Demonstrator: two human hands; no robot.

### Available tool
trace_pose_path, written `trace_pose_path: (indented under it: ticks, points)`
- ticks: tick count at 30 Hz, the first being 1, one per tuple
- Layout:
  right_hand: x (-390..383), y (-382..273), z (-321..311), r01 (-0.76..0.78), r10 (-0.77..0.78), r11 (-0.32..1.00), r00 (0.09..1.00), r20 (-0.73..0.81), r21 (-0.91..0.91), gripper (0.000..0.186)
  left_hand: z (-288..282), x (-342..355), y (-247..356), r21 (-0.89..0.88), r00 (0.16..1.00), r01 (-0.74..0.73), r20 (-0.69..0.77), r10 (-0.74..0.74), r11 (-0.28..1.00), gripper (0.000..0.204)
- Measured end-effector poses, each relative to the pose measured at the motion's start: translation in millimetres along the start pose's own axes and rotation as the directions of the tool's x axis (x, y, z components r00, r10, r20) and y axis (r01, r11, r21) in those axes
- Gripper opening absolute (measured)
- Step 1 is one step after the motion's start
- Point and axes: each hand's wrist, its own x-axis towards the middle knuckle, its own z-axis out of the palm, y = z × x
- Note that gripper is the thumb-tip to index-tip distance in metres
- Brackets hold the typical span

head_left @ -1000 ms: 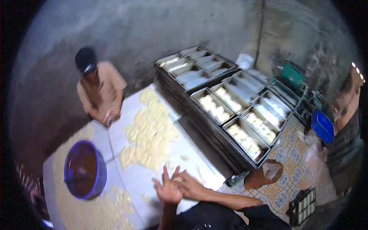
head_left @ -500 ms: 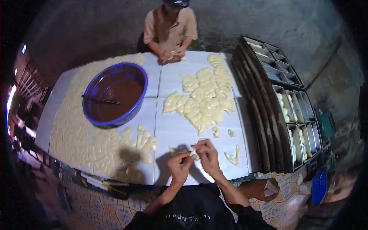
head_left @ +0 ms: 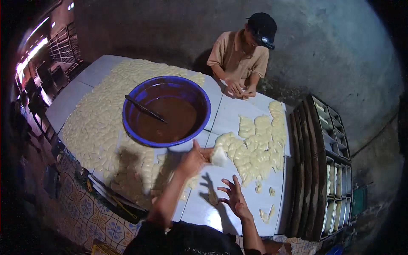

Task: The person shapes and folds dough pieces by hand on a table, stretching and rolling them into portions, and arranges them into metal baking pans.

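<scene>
Far left: metal grille (head_left: pixel 63 46) in front of bright light; patterned tile floor (head_left: pixel 95 214) below.

White-tiled table (head_left: pixel 68 104), left end: broad layer of pale dough pieces (head_left: pixel 95 131), closely packed, running to the near edge. Beside it, blue basin (head_left: pixel 165 143) with brown liquid (head_left: pixel 174 112); dark stick (head_left: pixel 146 109) leans on the rim, its lower end over the liquid.

Left hand (head_left: pixel 194 159): just in front of the basin, fingers extended to the right, thumb raised apart. White piece (head_left: pixel 219 157) at its fingertips, over the table, beside the right-hand dough; blurred, cannot tell whether gripped.

Right hand (head_left: pixel 234 197): above bare table, fingers spread wide and slightly curled, nothing held. Its shadow falls to the left.

Co-worker (head_left: pixel 238 55), far side: dark cap, tan shirt, both hands together around something pale.

Right of centre: second patch of dough pieces (head_left: pixel 257 148); small dough scraps (head_left: pixel 266 216) nearer.

Far right: stacked dark trays (head_left: pixel 305 165); metal loaf pans (head_left: pixel 338 180) on top, some with pale dough inside.
</scene>
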Motion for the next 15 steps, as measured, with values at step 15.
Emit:
trace_pose_path:
  ticks: [15]
  points:
    - [26,43,-10,0.034,0.072,0.965,0.918,-0.389,0.259,0.066,17,46,93,0.740,0.705,0.638,-0.672,0.227,0.213,0.072]
